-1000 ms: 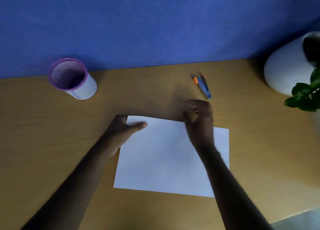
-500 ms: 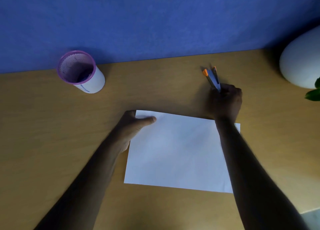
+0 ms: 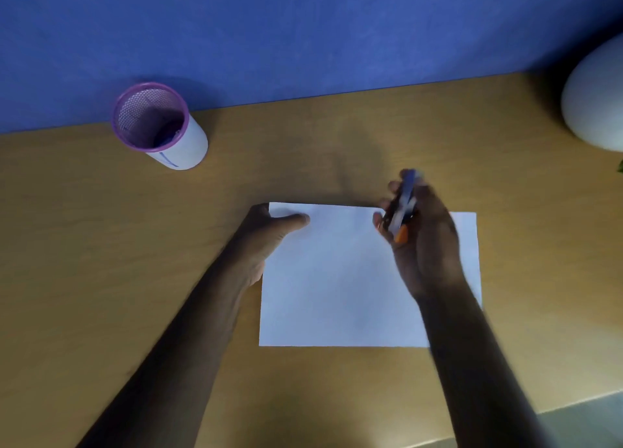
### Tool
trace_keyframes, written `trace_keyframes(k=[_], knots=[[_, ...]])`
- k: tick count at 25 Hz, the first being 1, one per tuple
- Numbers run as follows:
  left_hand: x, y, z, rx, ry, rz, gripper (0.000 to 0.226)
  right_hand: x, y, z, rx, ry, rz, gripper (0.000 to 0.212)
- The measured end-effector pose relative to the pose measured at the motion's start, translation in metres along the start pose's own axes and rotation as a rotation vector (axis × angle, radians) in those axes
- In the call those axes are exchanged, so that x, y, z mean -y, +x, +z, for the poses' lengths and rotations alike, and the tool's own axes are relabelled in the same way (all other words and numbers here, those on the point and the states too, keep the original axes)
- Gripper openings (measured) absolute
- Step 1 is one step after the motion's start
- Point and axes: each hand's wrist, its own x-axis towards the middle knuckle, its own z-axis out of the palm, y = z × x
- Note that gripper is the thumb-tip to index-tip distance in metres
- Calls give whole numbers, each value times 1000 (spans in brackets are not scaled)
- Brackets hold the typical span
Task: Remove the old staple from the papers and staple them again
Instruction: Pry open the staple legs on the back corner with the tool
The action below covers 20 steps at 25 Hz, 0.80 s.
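Observation:
White papers [image 3: 340,279] lie flat on the wooden desk [image 3: 101,245]. My left hand [image 3: 269,235] rests at their top left corner, thumb lying across the sheet and fingers hidden beyond the corner. My right hand [image 3: 424,235] hovers over the papers' upper right part and grips a small metal stapler [image 3: 403,208] with an orange end. The stapler is blurred and lifted off the desk, orange end pointing toward me. No staple is visible on the sheet.
A purple mesh pen cup [image 3: 158,125] with a white sleeve stands at the back left by the blue wall [image 3: 303,26]. A large white rounded pot [image 3: 596,103] sits at the far right. The desk's front edge runs at the lower right.
My right hand went from the papers to the stapler behind them, picked it up and brought it back over the sheet's top right. The left hand stayed on the corner.

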Motion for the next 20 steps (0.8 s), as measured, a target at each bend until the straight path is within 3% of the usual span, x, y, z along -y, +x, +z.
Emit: trace_keyframes(k=[2, 5, 7, 9, 13, 20], knots=[[2, -1, -2, 1, -29, -8, 57, -23, -15, 2, -19, -325, 6, 20], [6, -1, -2, -28, -91, -46, 46, -48, -24, -2, 40, -808, -165, 13], [6, -2, 2, -44, -103, -58, 45, -55, -25, -4, 68, -1000, -299, 27], [6, -2, 4, -56, -110, -70, 42, -59, -24, -4, 101, -1043, -374, 33], [0, -3, 7, -47, -114, -60, 54, -63, -23, -5, 76, -968, -387, 27], [-1, -4, 14, 6, -26, 35, 42, -69, -20, -6, 42, -972, -472, 24]])
